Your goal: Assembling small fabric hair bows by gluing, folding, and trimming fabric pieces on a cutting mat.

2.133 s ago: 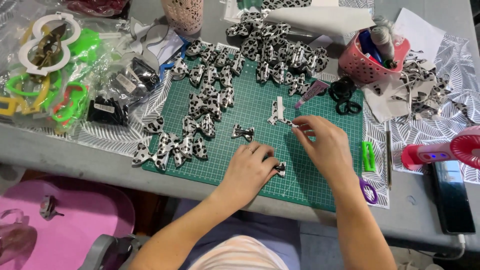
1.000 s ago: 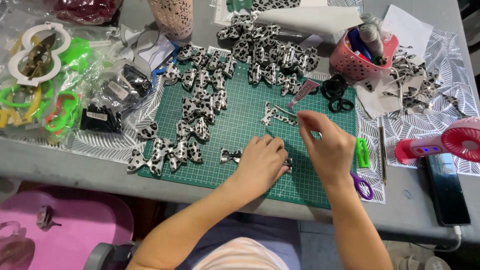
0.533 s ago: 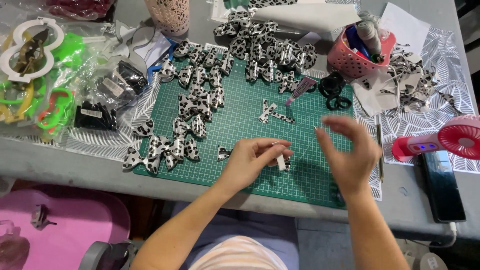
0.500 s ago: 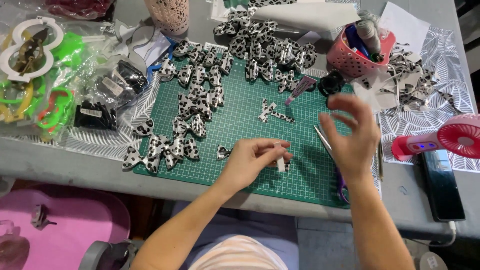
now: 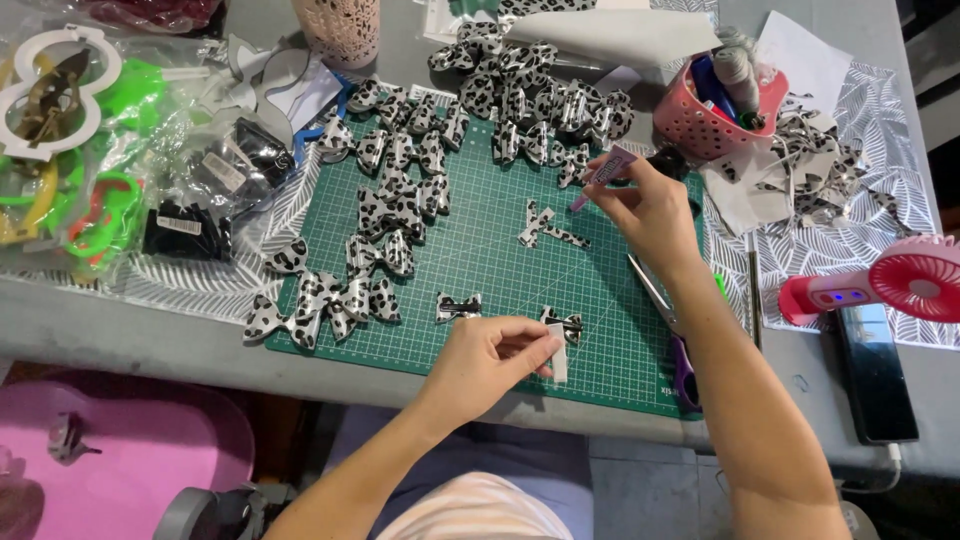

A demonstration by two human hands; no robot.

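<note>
My left hand (image 5: 487, 358) pinches a small white strip (image 5: 557, 363) near the front edge of the green cutting mat (image 5: 480, 250). A small leopard-print bow piece (image 5: 564, 322) lies just above that strip, and another one (image 5: 458, 306) lies to its left. My right hand (image 5: 650, 212) is raised over the mat's right side and holds a small pink-tipped tube (image 5: 603, 174). Loose print strips (image 5: 548, 226) lie on the mat left of that hand. Purple-handled scissors (image 5: 668, 328) lie under my right forearm.
Many finished leopard-print bows (image 5: 395, 190) cover the mat's left and far parts. A pink basket (image 5: 712, 112) of tools stands at the back right. A pink hand fan (image 5: 880, 284) and a phone (image 5: 876, 375) lie at the right. Bags of supplies (image 5: 110, 150) fill the left.
My right hand has moved up and away from the front of the mat and taken the tube from near the basket. My left hand stays low, still pinching the white strip.
</note>
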